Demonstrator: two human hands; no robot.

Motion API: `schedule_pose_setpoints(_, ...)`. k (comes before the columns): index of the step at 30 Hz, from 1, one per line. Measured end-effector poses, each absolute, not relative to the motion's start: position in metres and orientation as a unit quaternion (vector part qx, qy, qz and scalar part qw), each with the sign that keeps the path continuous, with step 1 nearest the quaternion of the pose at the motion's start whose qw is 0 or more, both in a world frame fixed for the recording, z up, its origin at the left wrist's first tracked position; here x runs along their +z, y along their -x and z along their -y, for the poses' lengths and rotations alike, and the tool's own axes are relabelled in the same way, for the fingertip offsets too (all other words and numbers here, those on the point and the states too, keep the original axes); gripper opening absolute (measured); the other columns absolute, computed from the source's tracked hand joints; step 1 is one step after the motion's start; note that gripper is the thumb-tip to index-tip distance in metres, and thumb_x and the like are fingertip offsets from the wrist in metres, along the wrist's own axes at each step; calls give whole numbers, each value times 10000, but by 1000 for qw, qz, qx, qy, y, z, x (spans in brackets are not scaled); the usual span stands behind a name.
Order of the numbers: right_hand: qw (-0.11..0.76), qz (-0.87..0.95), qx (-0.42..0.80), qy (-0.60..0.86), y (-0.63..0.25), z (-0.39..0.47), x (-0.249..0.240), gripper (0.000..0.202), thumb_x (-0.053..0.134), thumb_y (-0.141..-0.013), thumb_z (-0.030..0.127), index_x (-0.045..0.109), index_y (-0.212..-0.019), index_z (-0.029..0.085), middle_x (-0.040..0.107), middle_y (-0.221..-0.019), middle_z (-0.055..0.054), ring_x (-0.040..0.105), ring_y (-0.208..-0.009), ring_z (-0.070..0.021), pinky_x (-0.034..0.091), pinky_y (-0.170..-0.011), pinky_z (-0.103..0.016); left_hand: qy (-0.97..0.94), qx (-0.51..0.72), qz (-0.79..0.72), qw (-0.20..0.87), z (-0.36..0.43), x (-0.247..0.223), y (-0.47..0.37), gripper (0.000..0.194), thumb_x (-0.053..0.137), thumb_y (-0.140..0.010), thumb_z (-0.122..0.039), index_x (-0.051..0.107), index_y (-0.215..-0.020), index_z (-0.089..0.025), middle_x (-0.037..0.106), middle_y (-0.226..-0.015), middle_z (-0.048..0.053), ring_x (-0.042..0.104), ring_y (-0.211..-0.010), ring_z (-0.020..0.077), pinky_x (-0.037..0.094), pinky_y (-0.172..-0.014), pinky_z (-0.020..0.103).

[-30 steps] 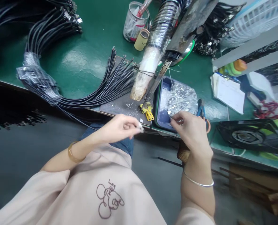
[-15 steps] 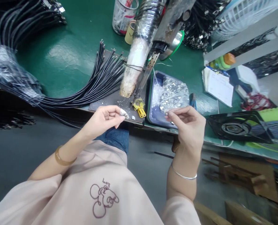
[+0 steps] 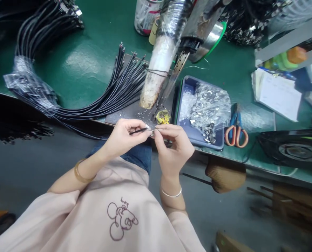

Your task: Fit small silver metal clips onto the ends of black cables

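My left hand is closed in a pinch on a thin black cable, whose end points right at the fingertips. Fingertip to fingertip with it, my right hand pinches a small piece at the cable's end, too small to make out. Just behind the fingers lies a yellow plastic piece under the tip of a slanted metal tool, which looks like a mounted soldering iron. A bundle of black cables reaches in from the left onto a dark board.
Right of my hands stands a blue-grey tray with bagged and loose small metal parts. Beyond it lie orange-handled pliers, a paper pad and a black fan. A plastic-wrapped tube slants down over the board.
My right hand has moved left from the tray's front edge to meet my left hand's fingertips. The black cable now shows in my left hand. The view has shifted slightly.
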State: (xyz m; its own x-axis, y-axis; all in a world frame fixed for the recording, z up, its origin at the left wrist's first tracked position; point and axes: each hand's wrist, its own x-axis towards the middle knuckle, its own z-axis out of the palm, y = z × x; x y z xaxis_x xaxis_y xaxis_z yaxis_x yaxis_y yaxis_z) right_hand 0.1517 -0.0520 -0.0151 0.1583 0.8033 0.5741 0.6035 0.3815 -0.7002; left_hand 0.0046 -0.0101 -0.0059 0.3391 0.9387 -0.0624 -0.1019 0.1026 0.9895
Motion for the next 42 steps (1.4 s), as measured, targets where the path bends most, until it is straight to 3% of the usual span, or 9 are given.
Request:
schedule_pose_setpoints(6, 484, 712, -49, 507, -148, 55, -23, 185, 689, -896, 84, 660, -973, 250, 801, -921, -9, 778, -824, -146, 632, -758, -256, -535, 417, -421, 602, 11, -7, -7, 150, 707, -746, -221, 655, -634, -136, 570, -564, -19, 448, -518, 70, 374, -493, 192)
schedule_pose_setpoints(11, 508, 682, -69, 522, -149, 54, -23, 209, 708, -878, 68, 672, -977, 248, 802, -908, -3, 781, -811, -149, 630, -760, -259, -507, 438, -416, 614, 11, -8, -8, 93, 721, -721, -220, 681, -698, -139, 660, -652, 12, 553, -585, 92, 478, -570, 197)
schedule_pose_setpoints(15, 587, 594, 42, 548, -152, 53, -18, 165, 709, -880, 87, 701, -938, 242, 783, -935, -4, 773, -859, -157, 641, -766, -285, -510, 447, -404, 613, 11, -7, -7, 127, 712, -767, -217, 677, -672, -140, 629, -591, -12, 525, -532, 74, 450, -533, 178)
schedule_pose_setpoints(19, 557, 575, 225, 555, -156, 54, -11, 82, 707, -902, 159, 731, -888, 237, 767, -956, -15, 760, -887, -158, 638, -729, -272, -562, 465, -396, 558, 12, -7, -5, 117, 705, -810, -203, 709, -711, -139, 678, -658, 5, 551, -564, 82, 450, -542, 182)
schedule_pose_setpoints(26, 542, 572, 289, 544, -156, 53, -10, 71, 694, -890, 168, 715, -846, 220, 754, -985, -26, 763, -875, -157, 637, -731, -268, -675, 484, -364, 421, 16, -11, -4, 92, 697, -863, -152, 724, -776, -140, 637, -635, -9, 471, -520, 69, 401, -521, 194)
schedule_pose_setpoints(28, 544, 583, 255, 547, -152, 55, -12, 78, 682, -897, 159, 706, -855, 220, 753, -1003, -27, 767, -907, -167, 645, -757, -289, -665, 473, -375, 440, 19, -11, -6, 125, 667, -891, -173, 698, -774, -142, 645, -651, -2, 505, -539, 75, 413, -537, 198)
schedule_pose_setpoints(32, 543, 634, 81, 544, -145, 58, -17, 150, 707, -865, 86, 714, -908, 229, 767, -1021, -22, 756, -963, -172, 650, -846, -334, -576, 419, -375, 593, 21, -7, -6, 189, 607, -920, -232, 631, -752, -148, 602, -617, -10, 549, -557, 89, 456, -557, 196)
schedule_pose_setpoints(35, 545, 633, 76, 545, -145, 59, -18, 169, 687, -890, 80, 715, -964, 229, 774, -1000, -19, 758, -942, -169, 654, -822, -335, -511, 405, -357, 669, 16, -4, -2, 158, 650, -880, -250, 650, -763, -144, 573, -591, -23, 522, -537, 82, 442, -535, 191)
schedule_pose_setpoints(42, 537, 678, -41, 500, -149, 62, -15, 228, 721, -863, 47, 713, -1023, 209, 802, -992, -35, 770, -903, -160, 645, -816, -286, -451, 413, -394, 687, 8, -6, 0, 140, 763, -735, -244, 677, -689, -144, 579, -605, -17, 480, -560, 80, 408, -531, 196)
